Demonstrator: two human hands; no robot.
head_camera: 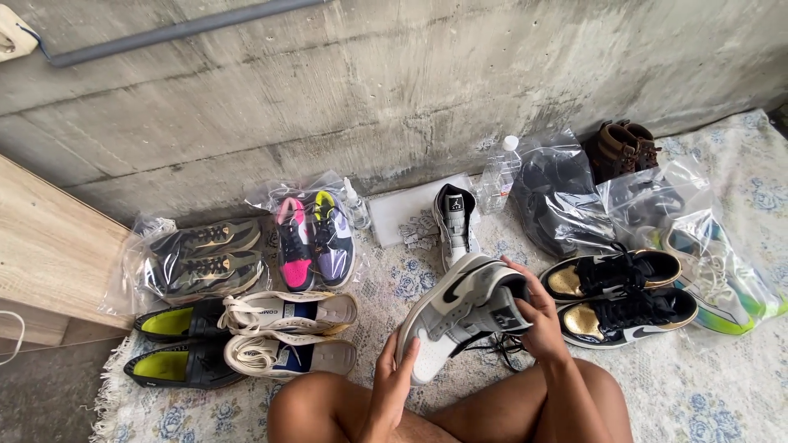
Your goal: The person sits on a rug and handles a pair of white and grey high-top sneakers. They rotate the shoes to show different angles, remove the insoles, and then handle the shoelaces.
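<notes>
here both hands grip the grey-and-white high-top sneaker [464, 316]: left hand [396, 381] fingers curled round its toe, right hand [538, 316] fingers closed on the collar; best kept level.

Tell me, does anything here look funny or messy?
A little. The grey shoe in both hands has its laces out, hanging loose beneath it. Its mate stands alone by the wall, while the other shoes lie in pairs.

Grey-white sneaker [460, 316]: toe hidden behind left hand [400, 373], heel behind right hand [538, 316]. Right of sneaker, bagged shoes [710, 275] blurred by plastic, partly cut off by frame edge.
</notes>
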